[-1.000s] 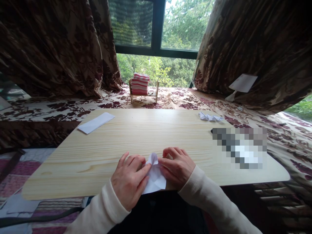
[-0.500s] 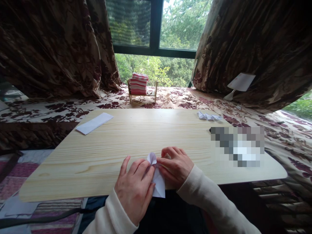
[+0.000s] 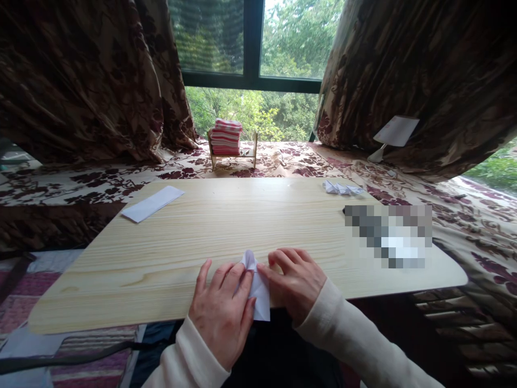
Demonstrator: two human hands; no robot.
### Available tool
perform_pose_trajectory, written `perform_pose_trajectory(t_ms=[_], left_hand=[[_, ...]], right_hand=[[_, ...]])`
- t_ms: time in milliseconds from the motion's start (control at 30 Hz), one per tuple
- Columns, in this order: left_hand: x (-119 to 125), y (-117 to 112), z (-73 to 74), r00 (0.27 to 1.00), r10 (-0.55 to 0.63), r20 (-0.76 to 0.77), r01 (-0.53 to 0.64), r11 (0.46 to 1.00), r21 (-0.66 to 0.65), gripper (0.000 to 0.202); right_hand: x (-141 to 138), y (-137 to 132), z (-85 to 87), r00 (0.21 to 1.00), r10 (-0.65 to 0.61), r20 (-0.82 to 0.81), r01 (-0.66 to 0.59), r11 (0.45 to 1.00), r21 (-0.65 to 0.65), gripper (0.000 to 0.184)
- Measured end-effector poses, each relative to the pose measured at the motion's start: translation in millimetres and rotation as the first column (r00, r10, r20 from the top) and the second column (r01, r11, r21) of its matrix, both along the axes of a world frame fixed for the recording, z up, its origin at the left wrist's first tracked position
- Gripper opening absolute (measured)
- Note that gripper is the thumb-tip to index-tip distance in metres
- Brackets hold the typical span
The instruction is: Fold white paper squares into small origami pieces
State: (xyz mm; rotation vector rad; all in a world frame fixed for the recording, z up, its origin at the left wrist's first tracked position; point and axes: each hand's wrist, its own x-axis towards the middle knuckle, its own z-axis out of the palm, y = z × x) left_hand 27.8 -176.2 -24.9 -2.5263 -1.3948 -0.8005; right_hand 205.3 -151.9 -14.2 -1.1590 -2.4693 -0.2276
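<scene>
A small piece of white folded paper (image 3: 261, 299) lies at the table's near edge, its lower end reaching over the edge. At its top a rounded flap (image 3: 249, 260) stands up. My left hand (image 3: 224, 302) holds the paper down from the left, with the index finger and thumb on it and the little finger lifted away. From the right, my right hand (image 3: 297, 280) has its index fingertip at the paper's upper right edge, the other fingers curled. The right thumb is mostly hidden, as is the paper's left side under my left hand.
A folded white paper strip (image 3: 153, 203) lies at the table's (image 3: 169, 242) far left. Several small folded paper pieces (image 3: 342, 188) sit in a row at the far right, beyond a blurred-out item (image 3: 390, 237). Behind stand a rack with striped cloths (image 3: 226, 137) and a lamp (image 3: 396, 131).
My right hand has turned slightly and drawn a little back from the paper, uncovering more of its right side. My left hand stays on the paper. The whole view has shifted slightly.
</scene>
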Motion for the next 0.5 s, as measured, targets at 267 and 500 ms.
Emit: perform_pose_trajectory(t_ms=[267, 500], left_hand=[[1.0, 0.4, 1.6, 1.0, 0.003, -0.027, -0.002, 1.0, 0.03, 0.032], [2.2, 0.3, 2.8, 1.0, 0.018, -0.017, -0.017, 0.999, 0.04, 0.032]], right_hand=[[-17.5, 23.2, 13.4, 0.982, -0.048, 0.182, 0.059, 0.997, -0.054, 0.013], [-9.3, 19.2, 1.0, 0.987, 0.03, 0.155, -0.05, 0.991, 0.127, 0.015]])
